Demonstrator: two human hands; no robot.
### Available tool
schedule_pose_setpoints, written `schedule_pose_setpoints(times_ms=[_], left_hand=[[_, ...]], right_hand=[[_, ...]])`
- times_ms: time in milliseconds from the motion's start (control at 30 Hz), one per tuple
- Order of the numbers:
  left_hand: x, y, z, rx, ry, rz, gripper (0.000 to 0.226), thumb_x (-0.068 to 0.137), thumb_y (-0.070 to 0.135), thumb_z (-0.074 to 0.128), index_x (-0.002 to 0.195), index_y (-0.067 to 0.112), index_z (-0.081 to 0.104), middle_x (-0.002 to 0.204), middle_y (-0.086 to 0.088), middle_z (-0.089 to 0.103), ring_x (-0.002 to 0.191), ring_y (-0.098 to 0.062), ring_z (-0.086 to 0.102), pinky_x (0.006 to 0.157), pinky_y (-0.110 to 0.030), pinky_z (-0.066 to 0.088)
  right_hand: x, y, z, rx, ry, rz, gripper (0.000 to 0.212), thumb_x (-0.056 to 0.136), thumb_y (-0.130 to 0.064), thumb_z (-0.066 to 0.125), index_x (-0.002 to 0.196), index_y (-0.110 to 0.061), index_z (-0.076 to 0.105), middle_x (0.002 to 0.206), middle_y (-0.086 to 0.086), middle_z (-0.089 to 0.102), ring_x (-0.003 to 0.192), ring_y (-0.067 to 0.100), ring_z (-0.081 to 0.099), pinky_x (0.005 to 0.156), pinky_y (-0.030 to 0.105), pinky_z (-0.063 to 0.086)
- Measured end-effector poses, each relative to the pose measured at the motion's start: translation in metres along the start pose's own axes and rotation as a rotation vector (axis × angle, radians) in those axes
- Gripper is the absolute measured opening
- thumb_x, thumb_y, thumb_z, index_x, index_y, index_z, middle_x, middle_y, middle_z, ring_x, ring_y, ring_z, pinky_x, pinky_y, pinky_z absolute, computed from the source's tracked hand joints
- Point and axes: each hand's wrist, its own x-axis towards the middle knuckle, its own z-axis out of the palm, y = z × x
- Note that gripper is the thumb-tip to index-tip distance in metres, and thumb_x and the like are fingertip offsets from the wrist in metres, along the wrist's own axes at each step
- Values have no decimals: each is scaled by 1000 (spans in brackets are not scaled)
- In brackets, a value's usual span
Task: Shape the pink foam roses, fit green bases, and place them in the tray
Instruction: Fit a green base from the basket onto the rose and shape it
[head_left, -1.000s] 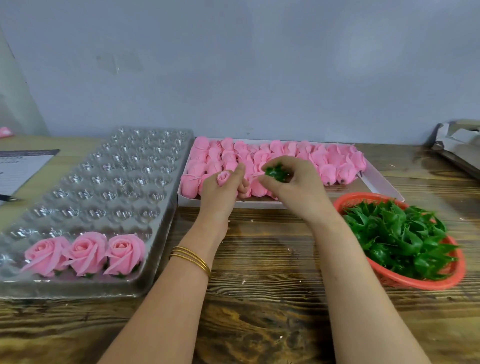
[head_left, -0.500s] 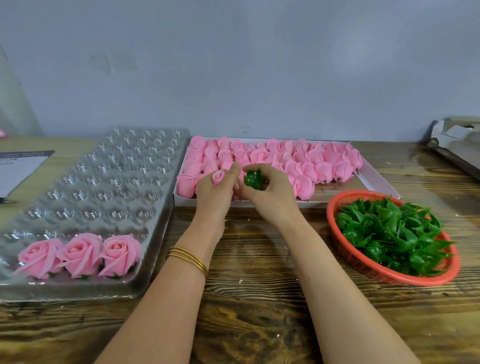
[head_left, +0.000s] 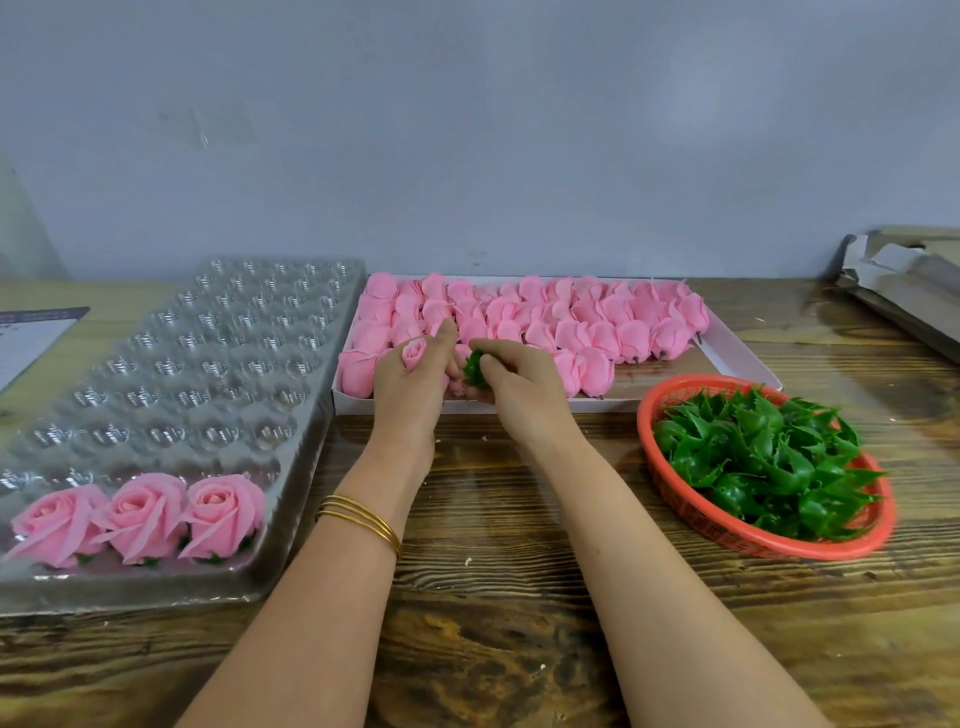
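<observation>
Base-to-bud fit
Left hand (head_left: 410, 387) pinches bud (head_left: 414, 353), right hand (head_left: 522, 387) pinches base (head_left: 474, 368); centre base under bud, push straight, light squeeze, since foam probably dents.

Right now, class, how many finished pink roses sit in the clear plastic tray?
3, side by side in the nearest row of the clear plastic tray: left rose, middle rose, right rose. Elsewhere it looks empty; none seems hidden.

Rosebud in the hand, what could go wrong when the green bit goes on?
The left hand grips the foam rosebud; squeezing harder might crush its petals. The right hand pinches the small green base, so it could slip or go on crooked. Both hands work over the box of unshaped buds and might knock some.
</observation>
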Motion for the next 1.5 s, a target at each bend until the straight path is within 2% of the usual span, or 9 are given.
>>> schedule_pose_setpoints(times_ms=[167, 367, 500, 633, 800, 933, 1167, 1333, 1500], left_hand=[[0, -1, 2, -32, -30, 28, 56, 96, 31, 61, 41, 25, 57, 56, 7, 62, 58, -8, 60, 72, -35, 49], [-1, -1, 1, -38, -49, 27, 52, 96, 32, 62, 44, 26, 61, 61, 4, 66, 61, -12, 64, 69, -33, 52], [-1, 0, 1, -58, -45, 26, 52, 96, 30, 62, 44, 26, 61, 65, 4, 69, 62, -9, 66, 67, -29, 52], [0, 0, 0, -99, -18, 16, 52, 96, 29, 62, 44, 26, 61, 66, 2, 69, 63, -11, 66, 73, -35, 55], [2, 1, -2, -116, 35, 13, 51, 96, 29, 63, 45, 23, 60, 62, 1, 67, 57, -9, 63, 56, -21, 51], [4, 0, -4, -129, 68, 14, 42, 96, 26, 63, 56, 14, 58, 63, 1, 68, 56, -9, 62, 52, -20, 49], [6, 0, -6, -137, 90, 8, 43, 95, 27, 63, 53, 16, 59, 65, 1, 68, 59, -10, 63, 56, -23, 50], [6, 2, -7, -174, 119, 3, 46, 93, 27, 65, 49, 19, 57, 65, 1, 66, 57, -9, 59, 52, -20, 48], [4, 3, -5, -161, 121, 1, 51, 94, 28, 64, 43, 24, 55, 67, 5, 67, 70, -11, 62, 70, -30, 48]], right_hand=[[-2, 3, -3, -163, 113, -46, 22, 93, -4, 53, 97, -12, 74, 82, -8, 65, 83, 22, 67, 80, 34, 58], [-5, 3, -5, -213, 123, -77, 25, 92, -1, 55, 109, -9, 72, 94, -3, 66, 87, 21, 69, 87, 36, 56], [-5, 1, -4, -120, 92, -39, 36, 89, -7, 56, 123, -11, 67, 115, 5, 69, 103, 16, 65, 94, 32, 53], [-6, -2, -2, 218, -5, 59, 34, 89, -21, 47, 113, -10, 68, 92, 0, 71, 98, 25, 69, 92, 37, 55], [-1, 0, -2, 277, -52, 108, 38, 99, -3, 36, 131, 2, 56, 105, 16, 68, 102, 30, 67, 94, 39, 55], [1, 0, -8, 308, -123, 143, 37, 94, 4, 48, 129, 0, 59, 111, 13, 66, 103, 26, 68, 88, 30, 57], [-1, 4, -11, 402, -200, 161, 22, 86, 5, 67, 108, -1, 67, 102, 23, 71, 95, 31, 72, 87, 37, 59], [-3, 4, -8, 341, -152, 138, 26, 81, -9, 78, 103, -1, 66, 95, 26, 71, 84, 30, 74, 74, 33, 61], [0, 7, -6, 57, -71, 30, 38, 80, -29, 81, 111, -13, 69, 90, 14, 72, 86, 30, 70, 78, 45, 57]])
